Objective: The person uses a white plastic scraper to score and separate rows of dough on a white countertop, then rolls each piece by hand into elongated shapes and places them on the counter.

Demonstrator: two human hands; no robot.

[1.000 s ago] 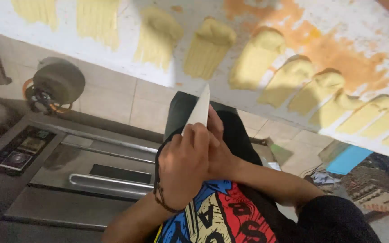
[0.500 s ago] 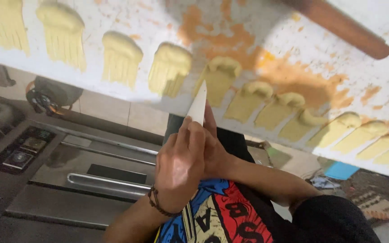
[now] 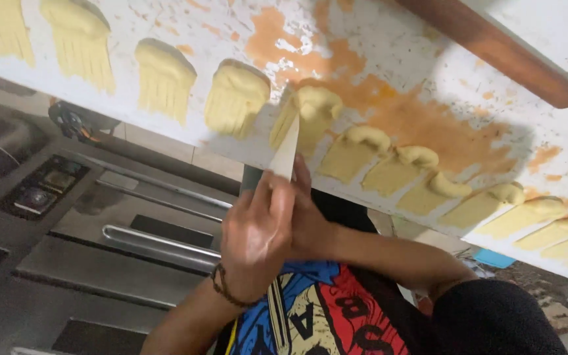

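Both my hands are clasped together around a white flat blade (image 3: 286,148). My left hand (image 3: 258,230), with a dark band at the wrist, lies on top; my right hand (image 3: 310,220) is partly hidden beneath it. The blade's tip rests on a pale yellow dough piece (image 3: 320,105) at the near edge of a worn white board (image 3: 376,59). Dough pieces to the left (image 3: 235,98) show cut strips like fringes. Those to the right (image 3: 356,148) are flat with a rolled end.
A wooden rolling pin (image 3: 494,49) lies across the board at the top right. Below the board's edge stands a metal oven (image 3: 133,230) with a handle and a control panel (image 3: 41,187). A tiled floor shows beside it.
The view has swung so the board sits lower and the rolling pin is in sight. My hands have carried the blade up from below the board's edge onto a dough piece.
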